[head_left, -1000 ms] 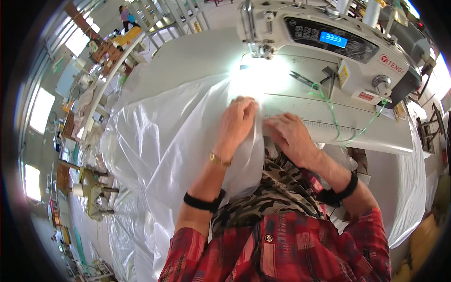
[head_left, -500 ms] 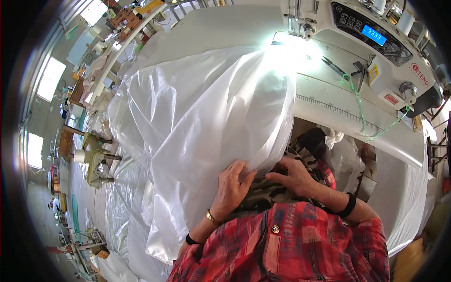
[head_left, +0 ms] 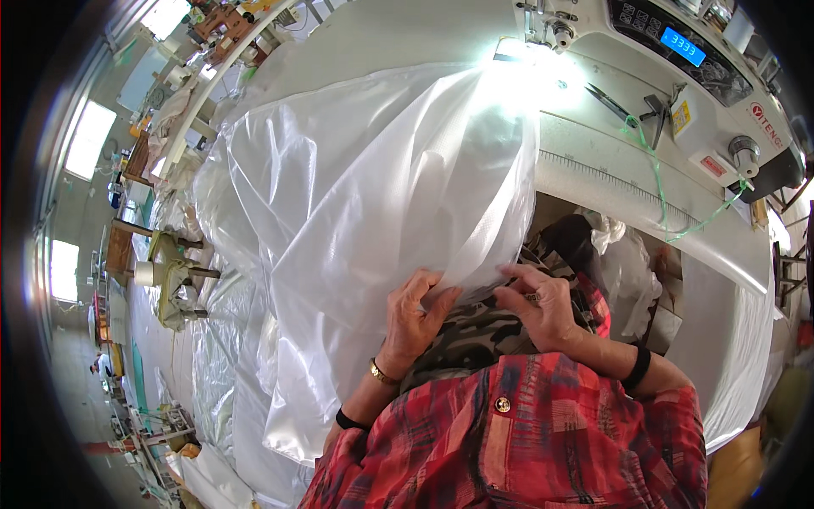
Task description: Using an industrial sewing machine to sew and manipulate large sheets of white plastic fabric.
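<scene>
A large translucent white plastic sheet (head_left: 365, 204) drapes over the sewing table's front edge down to my lap. Its upper corner lies under the bright lamp at the needle of the sewing machine (head_left: 721, 93). My left hand (head_left: 415, 316) has its curled fingers and thumb on the sheet's near edge, closed on it. To the right, my right hand (head_left: 541, 307) grips the same edge between fingers and thumb, a short way from the left. Part of the fingertips is hidden by the glossy folds.
Black thread snips (head_left: 609, 103) lie on the white sewing table (head_left: 585, 144), near a strand of green thread (head_left: 660, 178). A ruler scale runs along the table's front. At left stands a stool (head_left: 174, 280) beside heaped plastic; more plastic (head_left: 632, 271) hangs under the table.
Both hands have moved slightly up and away from my body along the sheet's edge. My right hand has turned, its fingers now more bent. The sheet's far part stays under the lamp.
</scene>
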Demonstrator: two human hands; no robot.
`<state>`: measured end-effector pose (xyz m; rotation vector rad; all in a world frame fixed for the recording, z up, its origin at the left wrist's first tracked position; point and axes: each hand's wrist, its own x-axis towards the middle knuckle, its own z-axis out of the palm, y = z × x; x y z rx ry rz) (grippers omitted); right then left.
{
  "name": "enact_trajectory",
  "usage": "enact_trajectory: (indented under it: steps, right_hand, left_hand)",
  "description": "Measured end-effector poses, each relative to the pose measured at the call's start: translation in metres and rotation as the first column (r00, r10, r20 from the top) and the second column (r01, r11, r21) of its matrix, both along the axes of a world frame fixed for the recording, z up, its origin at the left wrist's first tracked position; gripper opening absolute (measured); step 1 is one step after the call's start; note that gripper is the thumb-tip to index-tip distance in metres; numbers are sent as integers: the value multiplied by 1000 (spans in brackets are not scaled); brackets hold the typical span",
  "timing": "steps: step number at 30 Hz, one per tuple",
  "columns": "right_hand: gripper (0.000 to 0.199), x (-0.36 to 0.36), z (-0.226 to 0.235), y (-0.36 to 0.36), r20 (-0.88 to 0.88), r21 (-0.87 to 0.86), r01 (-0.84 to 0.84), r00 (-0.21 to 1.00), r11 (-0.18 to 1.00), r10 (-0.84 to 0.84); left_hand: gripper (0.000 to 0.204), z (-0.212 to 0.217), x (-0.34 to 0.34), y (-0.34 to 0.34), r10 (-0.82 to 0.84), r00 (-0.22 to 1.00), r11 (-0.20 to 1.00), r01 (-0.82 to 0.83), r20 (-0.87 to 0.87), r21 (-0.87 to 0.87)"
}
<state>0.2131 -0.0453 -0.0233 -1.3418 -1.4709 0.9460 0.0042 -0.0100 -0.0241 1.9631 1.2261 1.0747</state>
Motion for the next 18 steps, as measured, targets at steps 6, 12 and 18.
enact_trajectory:
  steps: [6,12,18]
  right_hand:
    - [24,-10,2,12,166,45,-220,963,974,210]
    - [17,-30,17,16,383,177,-393,872,902,305]
    - [19,-40,3,16,552,271,-557,758,785,347]
  left_hand:
    - [9,12,4,1,-58,996,997,60,63,-40]
    - [5,5,-10,4,-166,981,975,178,97,-135]
    - [21,10,-12,10,-110,909,792,325,402,-516]
